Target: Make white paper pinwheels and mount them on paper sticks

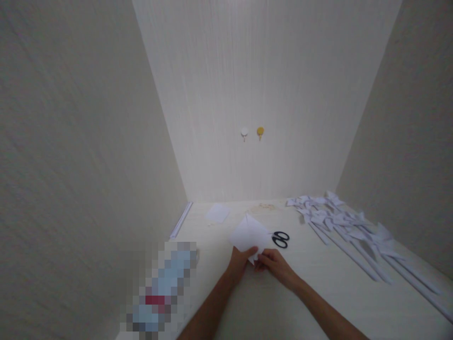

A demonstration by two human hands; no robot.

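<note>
Head view. Low centre of the frame: the left hand (241,259) and the right hand (274,264) meet at the near edge of a white paper sheet (249,234), which lies partly folded on the pale surface (318,283). The fingers (252,250) of the left hand pinch the sheet's lower edge; those of the right hand close on its near corner, just beside the left. Black scissors (281,239) lie touching or just beside the sheet's right edge. A smaller paper (217,213) lies above and left, near the back wall. Right of the frame: a heap of folded paper pieces with long paper sticks (339,226). Two round hooks (252,132), one white and one yellow, sit on the wall at centre.
</note>
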